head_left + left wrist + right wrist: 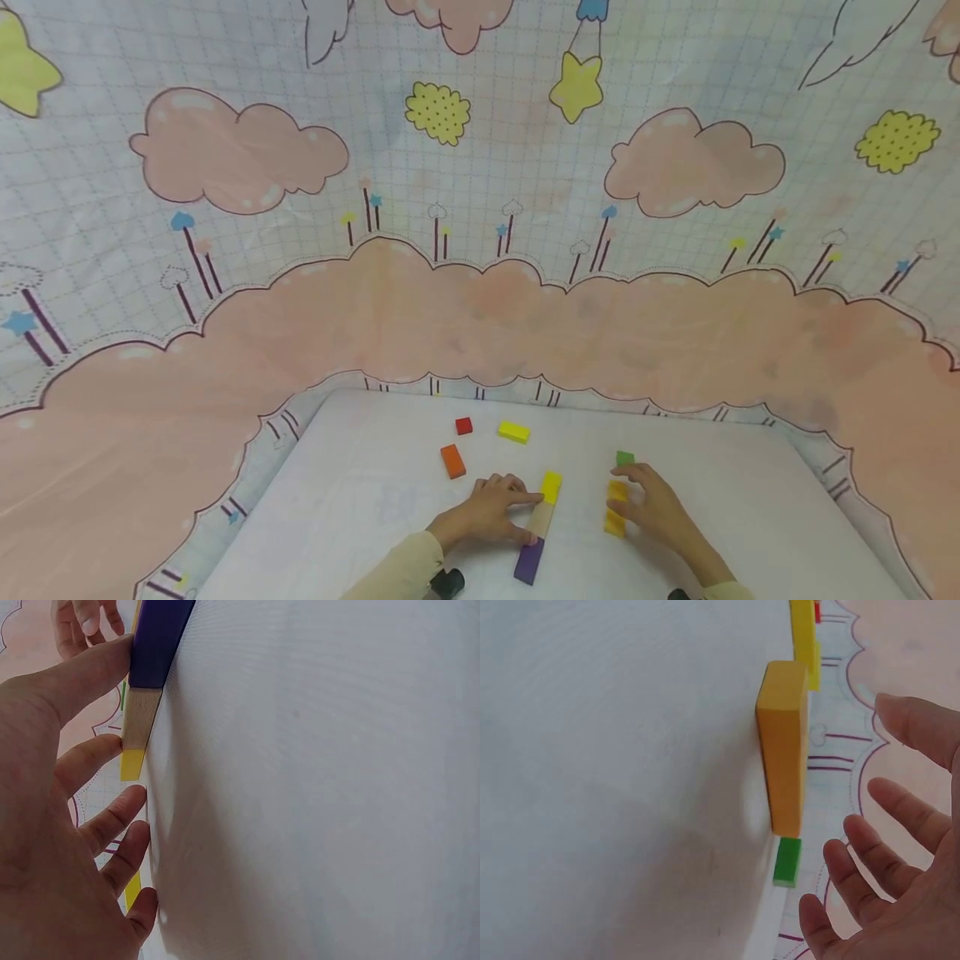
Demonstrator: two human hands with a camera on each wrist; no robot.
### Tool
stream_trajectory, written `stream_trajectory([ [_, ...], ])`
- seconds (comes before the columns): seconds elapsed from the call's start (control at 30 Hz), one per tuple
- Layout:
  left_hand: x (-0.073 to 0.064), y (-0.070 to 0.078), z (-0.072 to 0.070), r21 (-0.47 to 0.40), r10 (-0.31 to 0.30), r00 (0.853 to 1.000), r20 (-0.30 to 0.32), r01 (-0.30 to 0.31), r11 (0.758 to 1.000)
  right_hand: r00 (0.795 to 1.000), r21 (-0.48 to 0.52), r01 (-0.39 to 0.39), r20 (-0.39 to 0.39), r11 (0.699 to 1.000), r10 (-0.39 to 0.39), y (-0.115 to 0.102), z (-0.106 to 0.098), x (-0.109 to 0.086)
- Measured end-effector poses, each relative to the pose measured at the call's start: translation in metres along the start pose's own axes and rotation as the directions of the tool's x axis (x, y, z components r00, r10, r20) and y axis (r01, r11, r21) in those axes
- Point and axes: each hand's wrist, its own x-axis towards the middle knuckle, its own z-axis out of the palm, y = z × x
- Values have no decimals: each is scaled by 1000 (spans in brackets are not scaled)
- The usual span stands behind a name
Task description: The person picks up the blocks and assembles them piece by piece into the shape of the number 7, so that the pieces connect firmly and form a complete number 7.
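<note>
A yellow block (pixel 552 485), a plain wooden block (pixel 539 522) and a purple block (pixel 529 562) lie end to end in a slanting row. My left hand (pixel 491 510) touches the row from its left side, thumb at the purple block and index finger near the wood-yellow joint, fingers spread. To the right, an orange-yellow block (pixel 781 750) lies on the table with a green block (pixel 788 862) just beyond its far end. Around the orange-yellow block, my right hand (pixel 660 510) has its fingers apart; in the right wrist view a gap shows between fingertips and block.
Farther back on the white table (pixel 360 475) lie a red block (pixel 464 426), an orange block (pixel 453 461) and another yellow block (pixel 513 432). A cloth printed with clouds (pixel 480 321) hangs behind the table.
</note>
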Motion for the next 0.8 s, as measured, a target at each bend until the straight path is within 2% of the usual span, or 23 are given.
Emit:
stream_trajectory([
  [0.33, 0, 2, -2, 5, -16, 1000, -1, 16, 1000, 985, -20, -148, 83, 989, 149, 6, -3, -5],
  [0.57, 0, 1, 0, 11, -21, 1000, -2, 21, 1000, 979, -33, -131, 151, 991, 135, 3, -5, -12],
  [0.8, 0, 1, 1, 15, -4, 1000, -8, 4, 1000, 982, -30, -96, 163, 995, 100, 5, -4, -14],
])
